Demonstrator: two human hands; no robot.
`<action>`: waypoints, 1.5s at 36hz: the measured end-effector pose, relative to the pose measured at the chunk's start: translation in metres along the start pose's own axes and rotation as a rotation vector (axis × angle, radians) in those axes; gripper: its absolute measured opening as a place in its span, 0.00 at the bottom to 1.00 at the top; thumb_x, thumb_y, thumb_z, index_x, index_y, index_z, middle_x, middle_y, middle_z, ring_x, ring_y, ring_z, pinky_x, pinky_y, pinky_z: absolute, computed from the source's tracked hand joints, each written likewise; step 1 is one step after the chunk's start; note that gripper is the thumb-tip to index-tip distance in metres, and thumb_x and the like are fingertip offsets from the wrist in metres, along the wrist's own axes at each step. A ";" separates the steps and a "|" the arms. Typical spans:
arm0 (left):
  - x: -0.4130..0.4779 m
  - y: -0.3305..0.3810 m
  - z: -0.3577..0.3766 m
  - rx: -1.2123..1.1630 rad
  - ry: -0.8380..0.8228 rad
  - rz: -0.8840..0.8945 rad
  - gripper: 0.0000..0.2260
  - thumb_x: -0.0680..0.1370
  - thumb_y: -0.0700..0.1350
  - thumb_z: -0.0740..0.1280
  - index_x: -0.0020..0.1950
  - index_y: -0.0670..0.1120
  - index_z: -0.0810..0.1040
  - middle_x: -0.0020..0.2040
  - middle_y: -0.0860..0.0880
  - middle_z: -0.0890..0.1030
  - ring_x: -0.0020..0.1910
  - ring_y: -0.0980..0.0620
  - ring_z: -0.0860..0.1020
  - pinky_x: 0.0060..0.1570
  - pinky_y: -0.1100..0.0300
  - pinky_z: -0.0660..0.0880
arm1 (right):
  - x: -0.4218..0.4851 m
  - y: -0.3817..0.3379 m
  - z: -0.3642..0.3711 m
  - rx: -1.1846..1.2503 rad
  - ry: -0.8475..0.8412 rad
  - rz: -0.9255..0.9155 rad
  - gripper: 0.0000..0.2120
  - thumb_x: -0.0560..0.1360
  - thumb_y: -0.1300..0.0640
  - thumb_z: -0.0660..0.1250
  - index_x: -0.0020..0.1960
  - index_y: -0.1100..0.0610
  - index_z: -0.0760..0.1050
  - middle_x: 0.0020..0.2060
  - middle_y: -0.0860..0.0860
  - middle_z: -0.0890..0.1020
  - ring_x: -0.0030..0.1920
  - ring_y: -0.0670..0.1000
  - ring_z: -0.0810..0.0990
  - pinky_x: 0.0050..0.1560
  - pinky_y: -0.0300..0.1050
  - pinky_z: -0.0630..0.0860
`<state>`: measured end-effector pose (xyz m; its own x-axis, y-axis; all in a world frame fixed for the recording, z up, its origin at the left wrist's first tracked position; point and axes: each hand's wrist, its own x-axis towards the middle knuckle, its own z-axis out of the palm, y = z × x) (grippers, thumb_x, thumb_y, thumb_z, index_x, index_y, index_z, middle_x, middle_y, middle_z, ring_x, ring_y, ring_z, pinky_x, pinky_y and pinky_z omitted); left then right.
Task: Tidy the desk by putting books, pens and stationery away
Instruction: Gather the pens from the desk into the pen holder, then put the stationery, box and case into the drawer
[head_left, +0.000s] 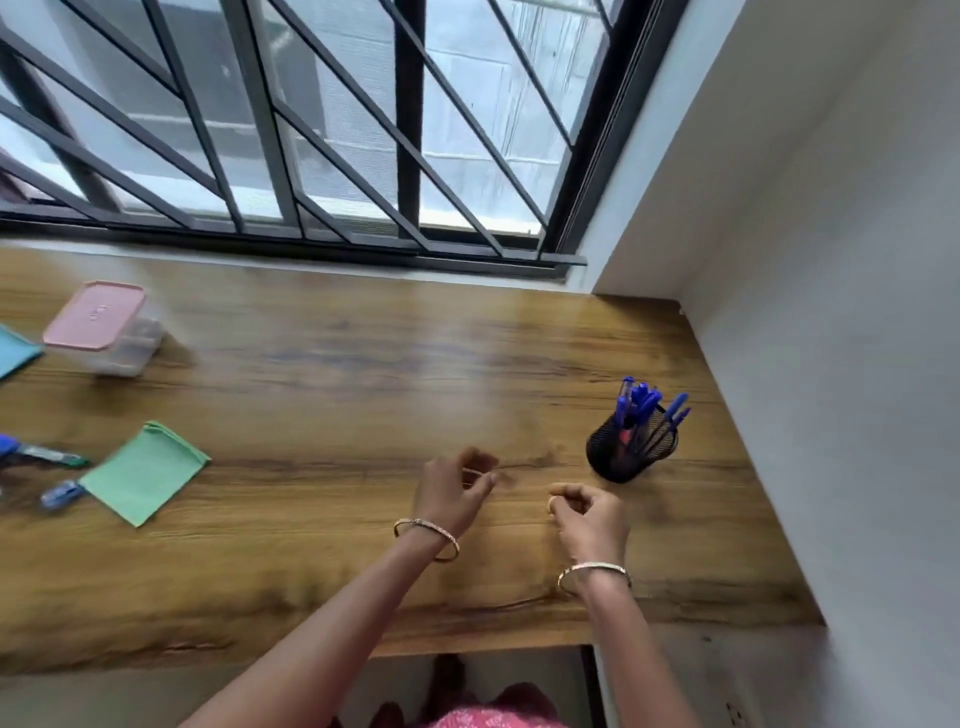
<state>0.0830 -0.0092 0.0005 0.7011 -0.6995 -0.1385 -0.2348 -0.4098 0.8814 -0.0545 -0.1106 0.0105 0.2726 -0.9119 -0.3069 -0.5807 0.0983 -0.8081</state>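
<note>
Wood-grain desk (322, 364) below a barred window (332, 130): a person's left hand (454, 491) and right hand (589, 519) hover near each other over the tabletop. The fingers are loosely curled and grasp nothing that shows through the motion blur. A bangle circles each wrist.

Just beyond the right hand, a black mesh pen holder (631, 452) stands upright near the wall, holding blue pens (644, 405). Something reddish inside it is hard to make out through the mesh.

At left, a green folded sheet (143, 473) lies flat. Beside it are blue stationery pieces (36, 454), smeared by blur, cut by the frame edge and too indistinct to name.

A pink-lidded clear box (104, 327) sits farther back, its contents unreadable. A blue corner (13, 348) beside it is cropped.
</note>
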 end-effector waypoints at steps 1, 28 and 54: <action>-0.005 -0.005 -0.012 0.006 0.026 -0.005 0.06 0.73 0.42 0.73 0.49 0.47 0.84 0.45 0.52 0.86 0.43 0.57 0.83 0.48 0.60 0.80 | -0.009 -0.007 0.010 -0.015 -0.033 -0.029 0.07 0.70 0.64 0.73 0.40 0.53 0.83 0.35 0.49 0.86 0.39 0.49 0.85 0.49 0.52 0.83; -0.133 -0.193 -0.354 0.014 0.521 -0.235 0.02 0.73 0.44 0.71 0.43 0.49 0.83 0.37 0.54 0.84 0.39 0.55 0.82 0.47 0.57 0.78 | -0.221 -0.104 0.289 -0.044 -0.316 -0.400 0.03 0.70 0.59 0.74 0.40 0.52 0.84 0.30 0.47 0.84 0.33 0.47 0.84 0.41 0.52 0.83; -0.087 -0.266 -0.437 0.223 0.568 -0.302 0.19 0.67 0.55 0.77 0.54 0.50 0.78 0.51 0.50 0.78 0.51 0.47 0.78 0.51 0.52 0.74 | -0.155 -0.141 0.380 -0.600 -0.248 -0.587 0.08 0.72 0.60 0.71 0.50 0.53 0.82 0.47 0.55 0.79 0.53 0.59 0.74 0.55 0.49 0.71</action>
<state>0.3792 0.4165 -0.0249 0.9882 -0.1443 -0.0514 -0.0636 -0.6921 0.7190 0.2764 0.1679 -0.0194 0.7730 -0.6292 -0.0808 -0.5805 -0.6501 -0.4904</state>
